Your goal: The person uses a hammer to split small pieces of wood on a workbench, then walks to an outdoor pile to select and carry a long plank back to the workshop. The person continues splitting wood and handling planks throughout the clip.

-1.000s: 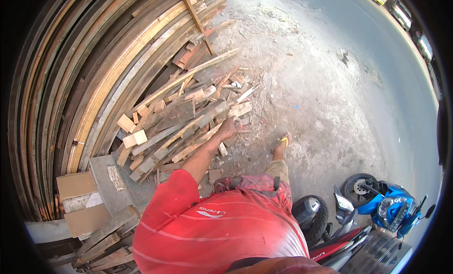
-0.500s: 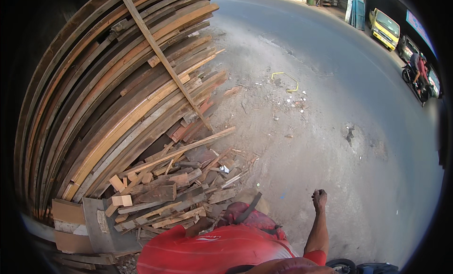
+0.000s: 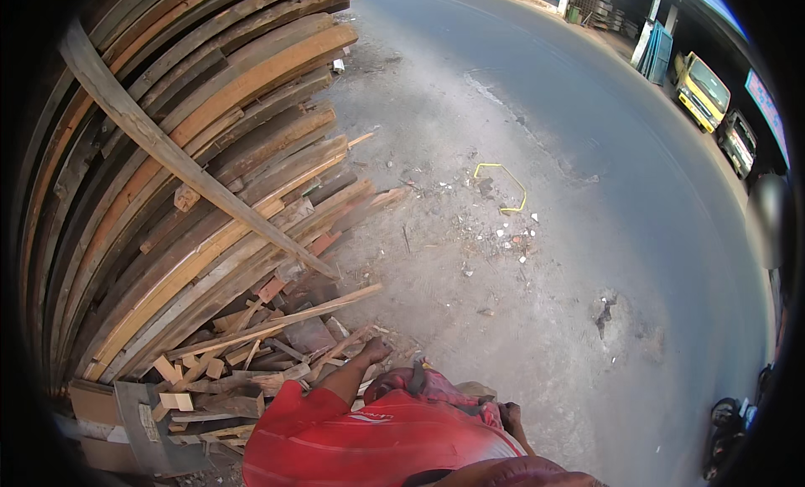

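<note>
My left hand is held out in front of my body, over the near edge of the wood scraps. Its fingers are curled and nothing shows in them. Close by my right side hangs my right hand, fingers curled in, with no object visible in it. Between the hands, a dark strip sticks out at the front of my red shirt. To the left rises a big stack of long wooden planks, with one plank leaning diagonally across it.
Dusty ground with rubble bits and a bent yellow strip lies ahead. Beyond it curves a paved road. A yellow truck and another vehicle stand at the far right. A motorbike is at the lower right.
My left hand has swung forward, and my right hand has dropped back toward my body. The view has shifted; the plank stack looks nearer. The motorbike with riders has left the upper right.
</note>
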The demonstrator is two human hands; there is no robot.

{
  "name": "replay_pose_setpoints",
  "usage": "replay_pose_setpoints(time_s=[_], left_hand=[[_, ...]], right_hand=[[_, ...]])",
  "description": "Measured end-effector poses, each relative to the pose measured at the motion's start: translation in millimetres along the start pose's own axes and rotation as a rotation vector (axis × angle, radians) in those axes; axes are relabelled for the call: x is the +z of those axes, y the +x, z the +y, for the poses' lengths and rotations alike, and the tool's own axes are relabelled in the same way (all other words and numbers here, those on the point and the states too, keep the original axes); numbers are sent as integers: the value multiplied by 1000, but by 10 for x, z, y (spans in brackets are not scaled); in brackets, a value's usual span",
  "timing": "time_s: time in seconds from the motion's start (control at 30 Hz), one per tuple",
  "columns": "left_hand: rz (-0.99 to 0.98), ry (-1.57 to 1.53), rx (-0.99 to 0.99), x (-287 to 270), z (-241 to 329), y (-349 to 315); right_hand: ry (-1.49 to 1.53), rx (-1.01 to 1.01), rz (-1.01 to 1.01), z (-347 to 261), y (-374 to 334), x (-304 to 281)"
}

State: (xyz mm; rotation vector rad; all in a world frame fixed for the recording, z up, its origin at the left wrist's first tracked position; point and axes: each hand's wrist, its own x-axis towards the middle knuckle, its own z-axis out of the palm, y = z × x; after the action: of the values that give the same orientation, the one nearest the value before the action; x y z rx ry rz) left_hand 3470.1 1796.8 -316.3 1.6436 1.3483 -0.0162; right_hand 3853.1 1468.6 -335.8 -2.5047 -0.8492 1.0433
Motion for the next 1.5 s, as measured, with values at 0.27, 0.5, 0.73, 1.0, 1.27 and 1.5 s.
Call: replay_pose_setpoints(time_s=[0.27, 0.5, 0.73, 1.0, 1.27, 1.5], left_hand=[[111, 73, 182, -919, 2139, 2150], [170, 200, 175, -976, 1524, 3289], [172, 177, 35, -872, 1524, 3198], [-10, 382, 183, -602, 1139, 4327], [291, -126, -234, -3184, 2899, 6863], [460, -238, -53, -5264, 4250, 8530]], right_hand=[[125, 209, -70, -761, 1249, -468], [31, 90, -134, -1669, 3127, -1231], [389, -101, -14, -3124, 5949, -2710], [429, -347, 22, -5458, 7907, -3307], [288, 55, -263, -5730, 8577, -2462], [-135, -144, -391, -6874, 9235, -2231]])
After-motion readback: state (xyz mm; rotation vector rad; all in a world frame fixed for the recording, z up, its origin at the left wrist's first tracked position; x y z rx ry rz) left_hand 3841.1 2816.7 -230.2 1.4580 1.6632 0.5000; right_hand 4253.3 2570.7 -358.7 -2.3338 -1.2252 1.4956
